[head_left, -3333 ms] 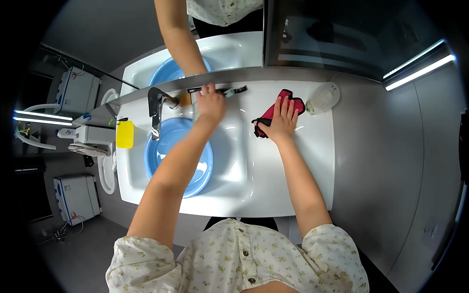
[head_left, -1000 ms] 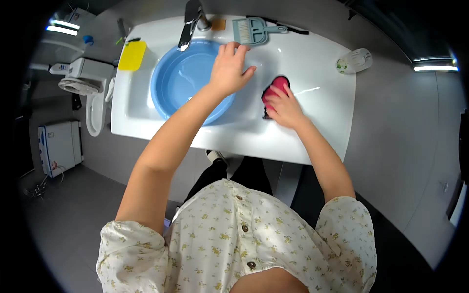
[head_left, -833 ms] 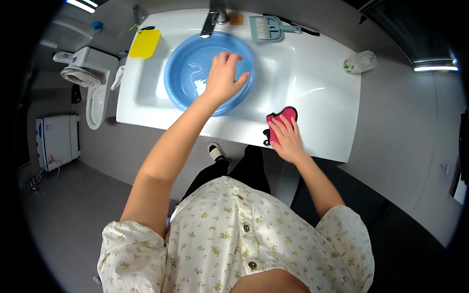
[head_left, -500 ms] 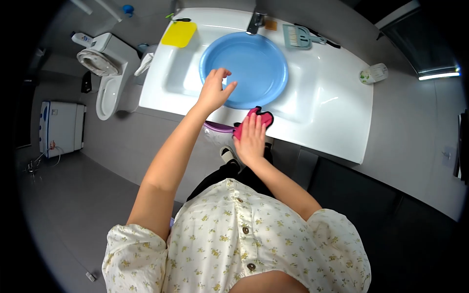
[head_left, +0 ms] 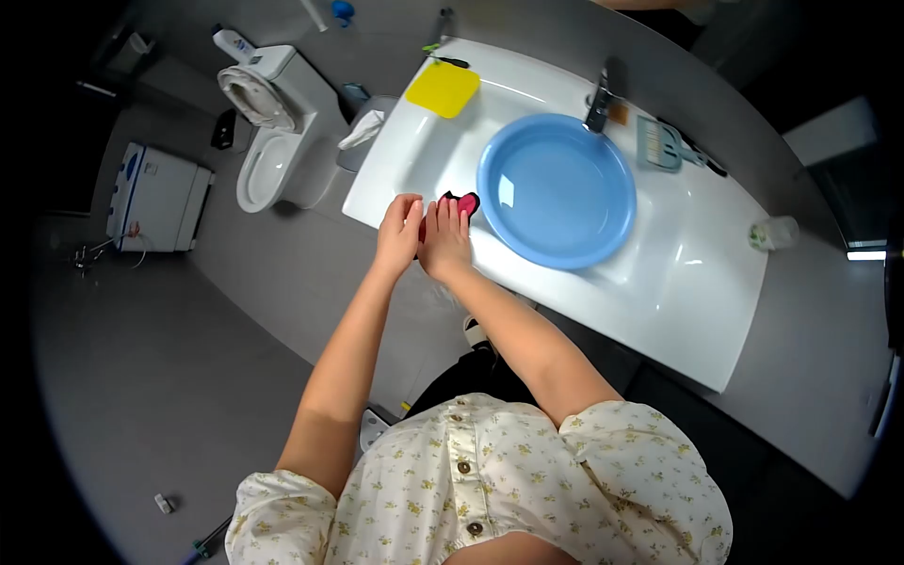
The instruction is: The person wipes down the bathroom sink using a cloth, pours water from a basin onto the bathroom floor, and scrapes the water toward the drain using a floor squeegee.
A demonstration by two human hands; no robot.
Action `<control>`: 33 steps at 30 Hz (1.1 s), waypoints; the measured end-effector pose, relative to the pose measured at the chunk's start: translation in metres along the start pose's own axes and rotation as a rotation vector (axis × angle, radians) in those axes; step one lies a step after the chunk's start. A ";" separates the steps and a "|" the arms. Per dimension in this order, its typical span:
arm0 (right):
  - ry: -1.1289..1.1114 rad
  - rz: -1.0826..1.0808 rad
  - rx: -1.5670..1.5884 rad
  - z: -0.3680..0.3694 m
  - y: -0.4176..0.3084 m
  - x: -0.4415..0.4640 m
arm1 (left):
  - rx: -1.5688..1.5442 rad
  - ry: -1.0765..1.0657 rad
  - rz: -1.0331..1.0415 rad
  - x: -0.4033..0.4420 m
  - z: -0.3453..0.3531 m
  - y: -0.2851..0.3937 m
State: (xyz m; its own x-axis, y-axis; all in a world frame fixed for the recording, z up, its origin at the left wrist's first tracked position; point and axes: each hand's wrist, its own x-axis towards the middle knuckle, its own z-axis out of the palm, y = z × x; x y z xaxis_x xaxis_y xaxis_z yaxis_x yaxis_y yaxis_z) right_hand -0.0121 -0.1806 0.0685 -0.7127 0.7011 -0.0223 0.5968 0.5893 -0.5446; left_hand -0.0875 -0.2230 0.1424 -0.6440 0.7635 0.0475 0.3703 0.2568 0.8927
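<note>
My right hand [head_left: 444,247], open and flat, presses the red cloth [head_left: 467,203] at the sink's [head_left: 584,294] front edge, left hand [head_left: 397,237] loosely open beside it; pushing past the rim could drop it.

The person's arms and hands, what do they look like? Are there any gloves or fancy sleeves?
No gloves! The left hand and right hand are bare, with no ring or watch that I can see. The left sleeve and right sleeve are loose and cream, with tiny yellowish-green flowers. They end near the elbows.
</note>
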 end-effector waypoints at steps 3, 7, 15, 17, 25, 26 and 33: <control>-0.155 0.044 0.200 -0.012 -0.005 0.014 | -0.077 0.221 -0.126 -0.010 -0.001 -0.008; -0.246 0.493 1.712 -0.043 0.018 0.020 | -0.031 0.176 -0.106 -0.038 0.038 -0.016; -0.518 0.627 1.576 -0.067 0.034 0.066 | 0.727 -0.029 -0.436 -0.014 0.072 -0.029; -0.425 0.393 1.140 -0.066 0.044 0.094 | 0.843 0.022 -0.371 -0.003 0.060 -0.046; 0.151 -0.111 0.343 -0.081 0.070 0.261 | 1.018 -0.222 -0.167 0.078 -0.010 -0.067; 0.178 -0.103 0.188 -0.083 0.068 0.279 | 1.026 -0.284 -0.095 0.089 -0.016 -0.069; 0.199 0.129 -0.220 -0.067 0.044 0.354 | 0.968 -0.509 0.182 0.146 -0.032 -0.075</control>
State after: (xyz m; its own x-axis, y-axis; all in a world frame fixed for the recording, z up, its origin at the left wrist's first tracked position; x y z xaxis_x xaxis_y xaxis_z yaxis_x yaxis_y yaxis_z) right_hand -0.2134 0.1200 0.0925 -0.5530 0.8276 0.0968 0.7582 0.5480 -0.3534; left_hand -0.2306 -0.1496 0.0962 -0.2588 0.9341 -0.2458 0.9413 0.3010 0.1529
